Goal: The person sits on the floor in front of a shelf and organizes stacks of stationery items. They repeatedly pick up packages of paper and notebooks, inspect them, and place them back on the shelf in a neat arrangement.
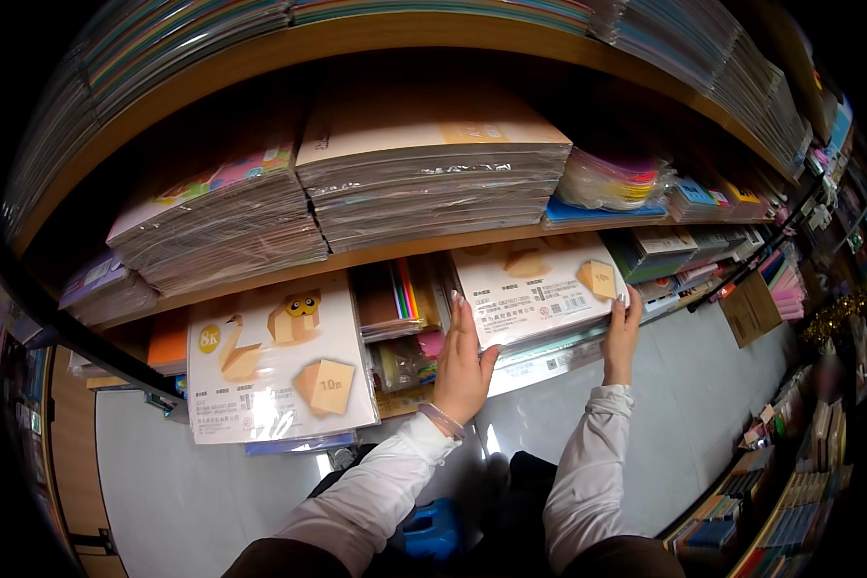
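Note:
Before me, a wrapped pack of craft paper [542, 289], printed with a folded-paper picture, lies on a stack on the lower shelf and sticks out past its front. My left hand [464, 365] presses flat along the pack's left edge, thumb at the front corner. On the opposite side, my right hand [621, 336] grips the right edge with its fingertips on the top face; its thumb is hidden. To the left, another paper pack [282, 361], showing a swan and an owl-like figure, also overhangs the shelf.
Stacks of wrapped paper [433, 180] fill the shelf [376, 253] above. Coloured sheets [404, 289] sit between the two packs. A blue plastic stool [433, 527] stands below me on the grey floor [693, 383]. Books [715, 520] line the lower right; a cardboard box [751, 314] is farther off.

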